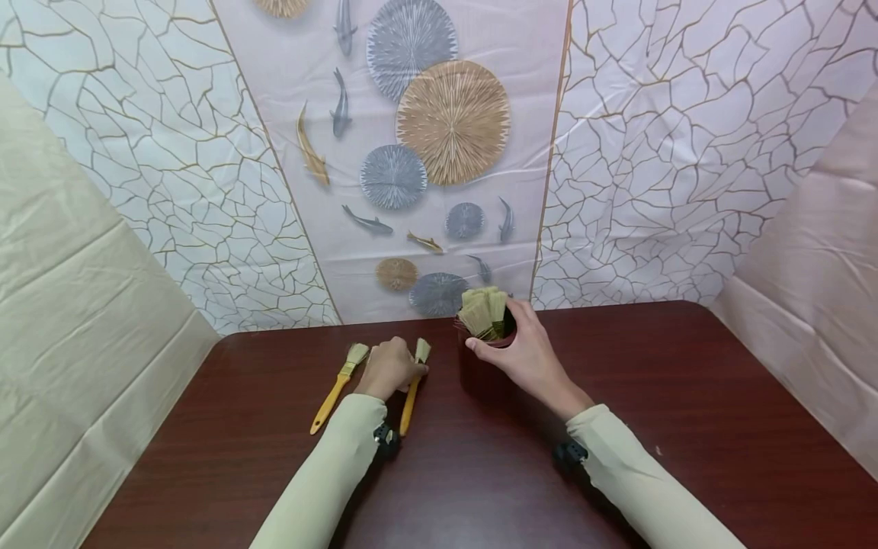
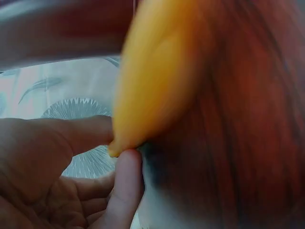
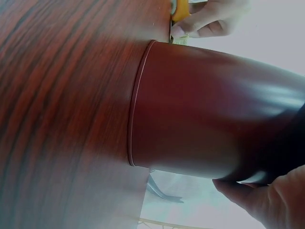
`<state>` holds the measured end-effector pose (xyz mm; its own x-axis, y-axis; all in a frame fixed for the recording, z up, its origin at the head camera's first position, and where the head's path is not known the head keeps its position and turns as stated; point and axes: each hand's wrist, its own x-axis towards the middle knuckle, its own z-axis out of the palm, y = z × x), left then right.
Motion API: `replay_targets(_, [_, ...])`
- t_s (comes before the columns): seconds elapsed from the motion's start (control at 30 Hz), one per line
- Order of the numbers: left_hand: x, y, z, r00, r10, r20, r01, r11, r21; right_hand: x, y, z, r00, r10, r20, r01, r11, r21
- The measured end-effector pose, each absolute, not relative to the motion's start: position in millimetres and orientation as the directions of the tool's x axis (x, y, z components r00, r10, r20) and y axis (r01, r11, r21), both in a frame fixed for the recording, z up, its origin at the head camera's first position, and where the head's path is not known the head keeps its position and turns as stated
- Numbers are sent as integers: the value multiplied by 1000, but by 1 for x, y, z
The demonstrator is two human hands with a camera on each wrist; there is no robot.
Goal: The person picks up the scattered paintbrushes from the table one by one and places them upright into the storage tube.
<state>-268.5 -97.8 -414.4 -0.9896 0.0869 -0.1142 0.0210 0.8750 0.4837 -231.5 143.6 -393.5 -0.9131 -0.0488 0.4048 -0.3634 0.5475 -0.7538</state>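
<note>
My left hand (image 1: 389, 370) pinches a paintbrush (image 1: 408, 409) with a yellow handle and pale bristles. In the left wrist view its yellow handle (image 2: 155, 76) is held between thumb and finger, close to the dark wood. To its left, a second yellow-handled paintbrush (image 1: 331, 404) lies on the table, bristles pointing away. With thumb and fingers spread around the rim, my right hand (image 1: 533, 358) grips a dark red cup (image 1: 476, 374) standing on the table. Several paintbrushes (image 1: 483, 313) stand in the cup, bristles up; their handles are hidden inside.
The dark red-brown wooden table (image 1: 226, 457) has rounded far corners. Behind it hangs a patterned cloth backdrop (image 1: 631, 168) close to the far edge. Plain beige cloth (image 1: 82, 328) closes off the left side, with similar cloth at the right.
</note>
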Motion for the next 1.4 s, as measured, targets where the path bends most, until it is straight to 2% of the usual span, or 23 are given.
replay_targets(0.17, [-266, -98, -414, -986, 102, -128, 21, 855, 519, -232, 143, -393, -913, -50, 406, -365, 546, -754])
replay_targets(0.33, [-264, -99, -408, -989, 118, -85, 45, 805, 592, -231, 143, -393, -910, -52, 411, -371, 542, -754])
replay_targets(0.7, [-245, -97, -361, -984, 89, 156, 174, 692, 701, -232, 143, -395, -912, -60, 407, -371, 546, -751])
replay_targets(0.87, [-234, -95, -340, -957, 95, 276, 268, 662, 700, -232, 143, -395, -913, -56, 405, -368, 546, -753])
replay_targets(1.13, [-218, -89, -309, -896, 124, 427, 423, 533, 733, -229, 144, -394, -909, -41, 414, -371, 532, -761])
replay_targets(1.4, [-202, -77, -273, -809, 126, 574, 563, 448, 695, -228, 140, -395, -907, -45, 419, -381, 509, -771])
